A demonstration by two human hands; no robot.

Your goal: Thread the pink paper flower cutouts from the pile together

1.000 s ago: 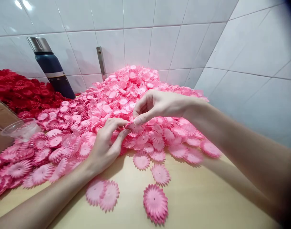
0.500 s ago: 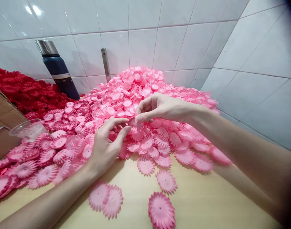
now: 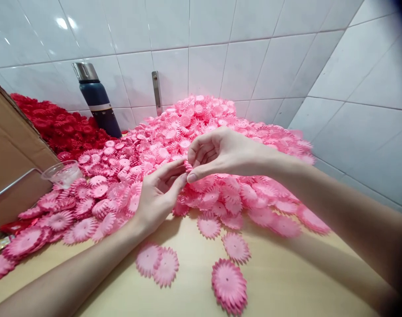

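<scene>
Pink paper flower (image 3: 188, 166), small, petal-fringed, pinched between fingertips of left hand (image 3: 158, 193) and right hand (image 3: 221, 152).

Small pink paper flower (image 3: 188, 167), pinched above heap.

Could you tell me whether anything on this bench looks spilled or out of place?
A few pink paper flower cut-outs lie loose on the pale wooden tabletop, apart from the big pink heap. Nothing looks damaged.

craft workshop | heaped pink paper flowers (image 3: 201, 127) | red flowers (image 3: 62, 127) | tiled wall (image 3: 253, 57) | wooden table (image 3: 286, 281)
</scene>
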